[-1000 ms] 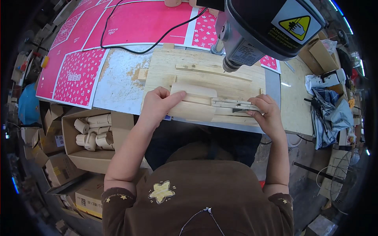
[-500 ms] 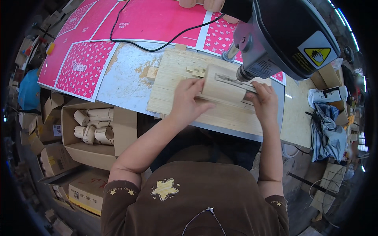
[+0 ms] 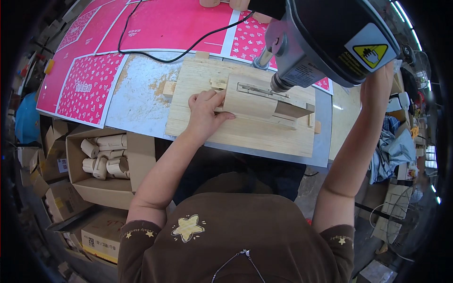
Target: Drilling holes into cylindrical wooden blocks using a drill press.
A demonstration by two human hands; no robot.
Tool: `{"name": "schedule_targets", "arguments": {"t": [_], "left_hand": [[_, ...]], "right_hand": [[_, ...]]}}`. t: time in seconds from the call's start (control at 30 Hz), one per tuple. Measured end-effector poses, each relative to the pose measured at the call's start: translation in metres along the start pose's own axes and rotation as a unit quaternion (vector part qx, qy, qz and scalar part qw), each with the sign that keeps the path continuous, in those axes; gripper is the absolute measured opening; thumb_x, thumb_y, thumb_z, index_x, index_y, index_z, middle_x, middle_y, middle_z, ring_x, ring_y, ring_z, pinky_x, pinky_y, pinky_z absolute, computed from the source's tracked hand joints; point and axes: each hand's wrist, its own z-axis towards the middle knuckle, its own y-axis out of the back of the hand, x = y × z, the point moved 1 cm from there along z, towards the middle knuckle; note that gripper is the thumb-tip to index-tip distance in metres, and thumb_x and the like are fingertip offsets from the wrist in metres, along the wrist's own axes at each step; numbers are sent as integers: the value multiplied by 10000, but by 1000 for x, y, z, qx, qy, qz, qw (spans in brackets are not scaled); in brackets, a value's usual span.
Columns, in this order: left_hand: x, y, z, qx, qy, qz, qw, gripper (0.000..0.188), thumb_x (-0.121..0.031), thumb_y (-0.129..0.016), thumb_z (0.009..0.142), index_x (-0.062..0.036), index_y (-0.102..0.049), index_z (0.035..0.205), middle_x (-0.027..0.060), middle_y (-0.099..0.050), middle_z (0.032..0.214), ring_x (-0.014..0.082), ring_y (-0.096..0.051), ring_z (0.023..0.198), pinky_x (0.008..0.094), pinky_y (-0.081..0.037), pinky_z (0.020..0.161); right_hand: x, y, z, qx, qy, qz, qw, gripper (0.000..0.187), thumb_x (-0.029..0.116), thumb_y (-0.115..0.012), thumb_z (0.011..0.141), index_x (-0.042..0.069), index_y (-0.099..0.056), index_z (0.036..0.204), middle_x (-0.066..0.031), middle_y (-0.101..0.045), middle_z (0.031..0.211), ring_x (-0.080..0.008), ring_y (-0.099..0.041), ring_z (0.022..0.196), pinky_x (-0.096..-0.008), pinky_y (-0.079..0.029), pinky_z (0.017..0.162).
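Note:
A pale wooden cylinder (image 3: 252, 104) lies on its side on a wooden board (image 3: 203, 137), with a long slot pattern along its top. At its left end, my left hand (image 3: 206, 111) grips it, thumb along the lower edge and fingers bent against the end. From the cylinder's right end juts a thin flat plate (image 3: 293, 111). Above the slot stands the chuck (image 3: 279, 84) of a drill press (image 3: 325, 40); whether its tip touches the wood I cannot tell. My right forearm (image 3: 361, 141) is raised along the machine's right side, its hand mostly hidden behind the drill head.
Small wooden blocks (image 3: 218, 84) sit beside the cylinder's left end. A black cable (image 3: 184, 56) crosses the pink printed sheets (image 3: 165, 28). At left, an open cardboard box (image 3: 101, 191) holds several wooden pieces. Cloth (image 3: 396, 146) hangs at the right.
My right hand has let go of the cylinder's right end and risen to the right side of the drill press. My left hand stays at the left end.

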Motion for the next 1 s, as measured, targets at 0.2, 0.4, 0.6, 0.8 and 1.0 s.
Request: {"name": "schedule_targets", "arguments": {"t": [0.2, 0.4, 0.6, 0.8, 1.0], "left_hand": [[2, -3, 0, 5, 6, 17, 1000, 501, -214, -772, 588, -120, -608, 1052, -1, -529, 823, 188, -490, 869, 356, -240, 871], [0, -4, 2, 3, -6, 6, 1000, 471, -202, -773, 584, -123, -619, 1022, -6, -525, 821, 180, -486, 870, 355, -242, 867], [-2, -4, 3, 18, 8, 9, 1000, 451, -198, -771, 587, -124, -624, 1007, -10, -519, 814, 180, -477, 863, 358, -242, 870], [-1, -5, 2, 5, 3, 16, 1000, 465, -219, -775, 580, -121, -623, 1008, -11, -515, 804, 182, -473, 859, 363, -241, 868], [-16, -26, 6, -9, -37, 26, 999, 573, -254, -776, 568, -154, -585, 1100, -14, -526, 804, 191, -487, 846, 386, -256, 840]], "right_hand": [[48, 10, -11, 7, 135, -177, 975, 305, 264, -512, 909, -11, -628, 973, -41, -569, 702, -84, -494, 584, -208, -369, 517], [58, 6, -120, 28, 33, -238, 970, 200, 73, -474, 876, -64, -616, 905, -113, -602, 764, -174, -528, 649, -254, -400, 612], [-7, -25, -154, 37, 74, -226, 971, 170, 9, -535, 796, -25, -605, 947, -116, -595, 841, -244, -530, 755, -348, -392, 747], [21, 12, -114, 23, 200, -155, 967, 193, 93, -467, 847, -53, -592, 868, -105, -501, 667, -204, -461, 601, -297, -362, 571], [18, 20, 24, 36, 319, -392, 862, 162, 111, -496, 909, 67, -614, 1011, -37, -564, 744, -65, -496, 568, -170, -335, 464]]}}
